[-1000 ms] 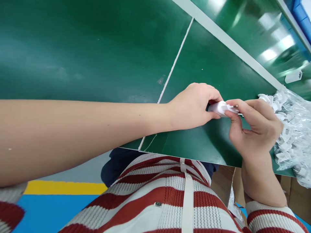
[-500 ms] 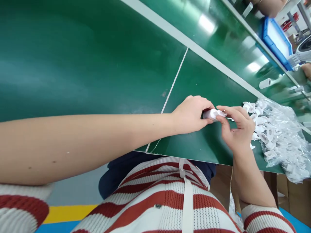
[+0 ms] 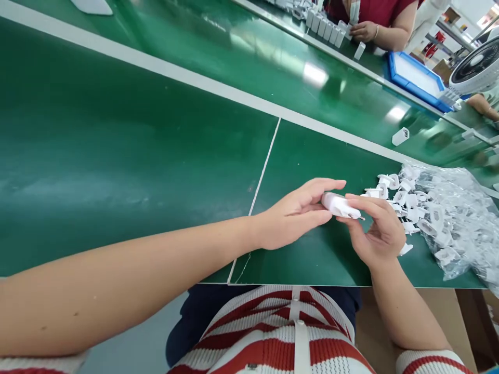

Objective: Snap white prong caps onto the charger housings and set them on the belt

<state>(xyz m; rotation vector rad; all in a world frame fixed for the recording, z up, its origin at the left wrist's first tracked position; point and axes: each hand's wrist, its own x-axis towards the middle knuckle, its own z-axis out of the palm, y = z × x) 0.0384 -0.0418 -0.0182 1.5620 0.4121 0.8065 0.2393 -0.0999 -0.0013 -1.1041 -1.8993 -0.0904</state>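
Observation:
A white plug-in charger with metal pins at its right end is held above the green bench. My right hand pinches it between thumb and fingers near the pin end. Around the charger's left end is my left hand, its fingers stretched out and apart. The left thumb lies close against the charger's lower side; whether it touches is unclear. To the right, several loose white plug parts spill out of a clear plastic bag.
One white charger body lies on the glossy green strip beyond the pale divider. Across it, a co-worker's hand is beside a row of white chargers. A blue tray and a fan are at upper right.
My left hand's fingers have loosened from around the charger and straightened. The charger now slants down to the right, still in my right hand. The view has shifted, showing more of the far side.

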